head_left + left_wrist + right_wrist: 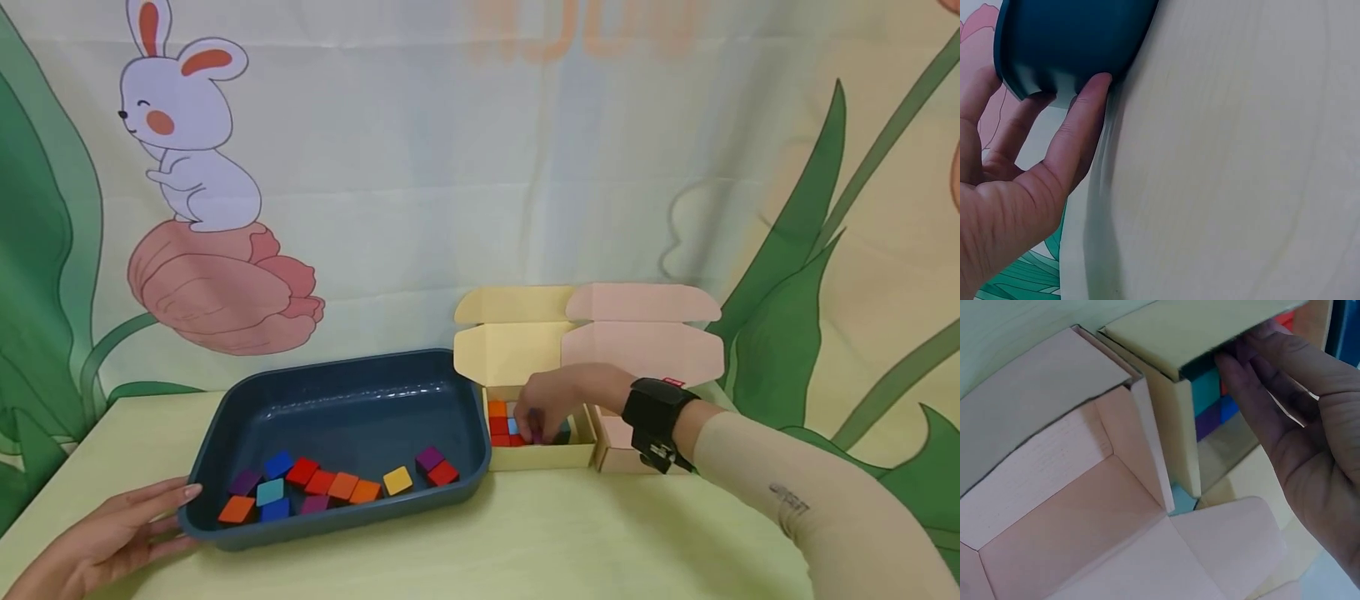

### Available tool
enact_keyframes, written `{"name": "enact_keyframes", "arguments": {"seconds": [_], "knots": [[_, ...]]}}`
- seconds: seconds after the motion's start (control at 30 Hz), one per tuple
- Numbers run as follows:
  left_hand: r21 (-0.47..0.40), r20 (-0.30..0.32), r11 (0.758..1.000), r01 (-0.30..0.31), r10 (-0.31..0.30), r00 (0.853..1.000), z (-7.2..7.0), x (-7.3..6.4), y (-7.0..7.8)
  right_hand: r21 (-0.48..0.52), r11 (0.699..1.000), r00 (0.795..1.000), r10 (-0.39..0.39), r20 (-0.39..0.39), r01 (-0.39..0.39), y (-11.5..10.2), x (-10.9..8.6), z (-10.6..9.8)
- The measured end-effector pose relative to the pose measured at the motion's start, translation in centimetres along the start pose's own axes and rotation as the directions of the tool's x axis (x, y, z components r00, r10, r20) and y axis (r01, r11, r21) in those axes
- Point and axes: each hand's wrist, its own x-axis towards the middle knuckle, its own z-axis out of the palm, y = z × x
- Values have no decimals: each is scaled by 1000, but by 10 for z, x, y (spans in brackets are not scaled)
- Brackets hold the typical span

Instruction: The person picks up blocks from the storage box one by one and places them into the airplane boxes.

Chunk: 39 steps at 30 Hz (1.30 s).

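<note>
My right hand [551,404] reaches into the yellow cardboard box [540,458] and pinches a purple cube [536,423] between thumb and fingertips. Red, orange, blue and dark cubes lie in rows around it; the right wrist view shows a teal cube [1205,392] and a purple one by the box wall. At the left, my left hand [123,529] touches the near left corner of the dark blue tray [337,521], fingers spread and fairly straight against its edge [1054,100]. Along the tray's near side lie several coloured cubes, among them a yellow cube [398,480].
A pink cardboard box [1054,481] with its lid up stands right of the yellow one, under my right forearm. Both raised lids [517,350] stand close to the printed backdrop [375,208]. The tray's right wall is beside the yellow box on the pale green table [525,542].
</note>
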Motion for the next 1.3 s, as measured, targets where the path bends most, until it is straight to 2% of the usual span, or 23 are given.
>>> {"name": "enact_keyframes", "arguments": {"seconds": [0.13,0.27,0.37,0.53,0.6,0.67,0.77,0.87,0.93,1.0,1.1,1.3], "knots": [[15,-19,1000,1,-1,1000,0,-1,-5,-8,1000,1000,-28,2,28,0,6,6],[-19,15,1000,-12,12,1000,-2,-1,-5,-15,1000,1000,-16,-26,16,1,7,11],[-41,16,999,-18,19,1000,-2,-2,-3,-14,1000,999,-5,-46,5,3,8,12],[-37,-12,999,-9,9,1000,-1,-3,0,-32,999,998,-26,-61,24,2,9,11],[-40,26,999,-7,8,1000,-2,-2,0,-54,998,995,-50,-91,46,-1,8,10],[-45,64,999,-7,10,998,-4,-2,0,-82,995,988,-74,-139,64,-6,8,8],[-48,105,999,-4,9,994,-6,-2,-1,-153,984,965,-128,-229,95,-20,7,-1],[-41,56,999,-6,8,998,-5,-3,-1,-195,974,941,-169,-293,114,-39,9,-11],[-41,25,999,-7,8,1000,-3,-3,-1,-205,971,933,-181,-310,120,-52,13,-15],[-42,8,999,-9,10,1000,-2,-3,-1,-201,972,935,-178,-307,119,-64,20,-16],[-52,27,999,-6,7,1000,0,-3,-2,-210,973,951,-155,-269,99,-81,35,-12],[-43,15,999,-9,10,1000,0,-4,-2,-270,962,973,-101,-207,43,-103,69,-3]]}}
